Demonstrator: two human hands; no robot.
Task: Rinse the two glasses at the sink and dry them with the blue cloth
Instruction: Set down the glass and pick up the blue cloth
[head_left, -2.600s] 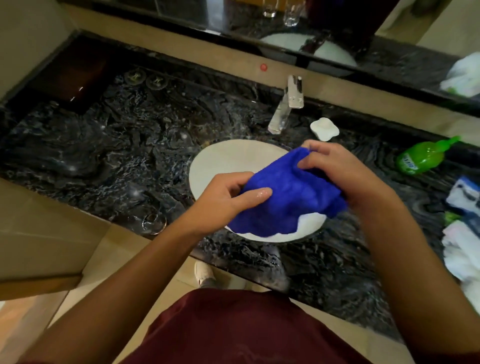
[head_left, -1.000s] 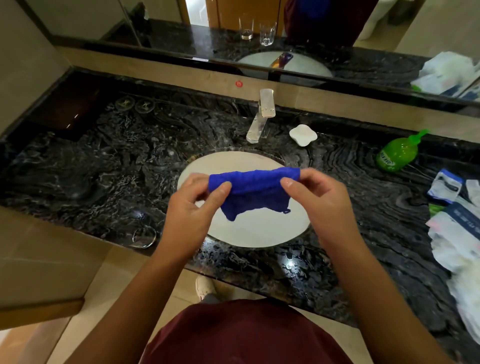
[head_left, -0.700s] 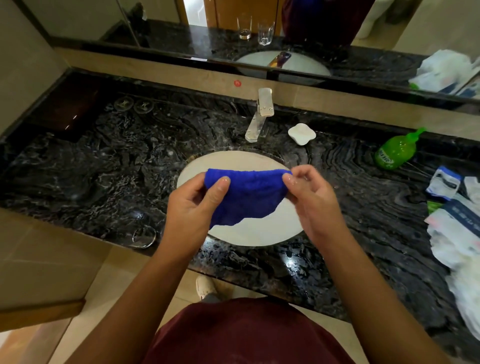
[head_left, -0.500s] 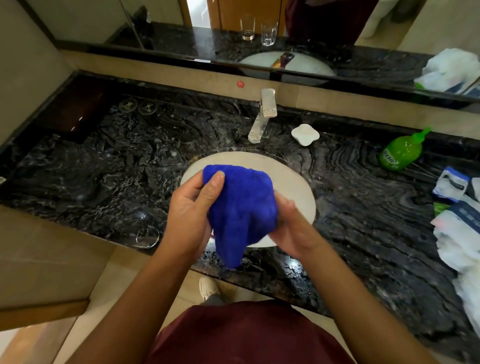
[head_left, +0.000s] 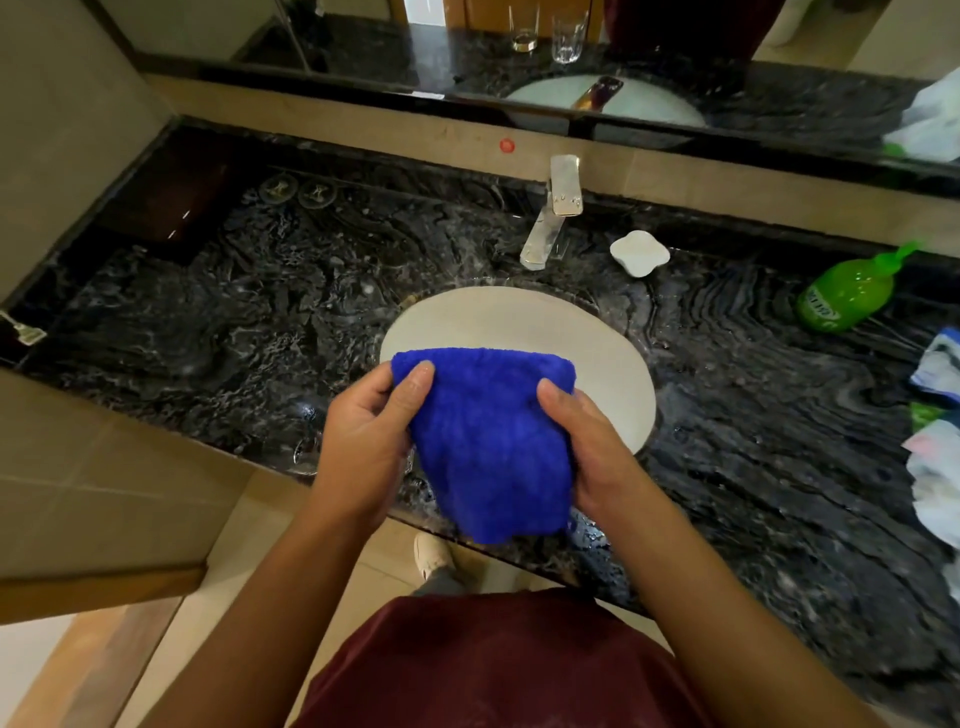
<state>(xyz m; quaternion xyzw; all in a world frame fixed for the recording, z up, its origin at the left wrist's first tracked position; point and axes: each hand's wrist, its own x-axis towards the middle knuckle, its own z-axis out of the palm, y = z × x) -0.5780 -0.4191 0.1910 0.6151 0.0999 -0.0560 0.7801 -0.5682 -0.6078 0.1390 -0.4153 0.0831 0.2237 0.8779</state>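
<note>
Both hands hold the blue cloth (head_left: 488, 447) over the near rim of the sink (head_left: 618, 358): the left hand (head_left: 363, 436) and right hand (head_left: 592, 447) have fingers curled on its sides. Two glasses show only in the mirror (head_left: 550, 36). The fluffy cloth could slip onto the wet, glossy marble counter (head_left: 249, 332) and get soaked.

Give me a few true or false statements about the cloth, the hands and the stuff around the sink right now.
1. Both hands hold the blue cloth. True: left hand, right hand.
2. Water is running from the tap. False: no stream shows.
3. A green bottle lies right of the sink. True.
4. The white dish sits inside the basin. False: it sits on the counter beside the tap.
</note>
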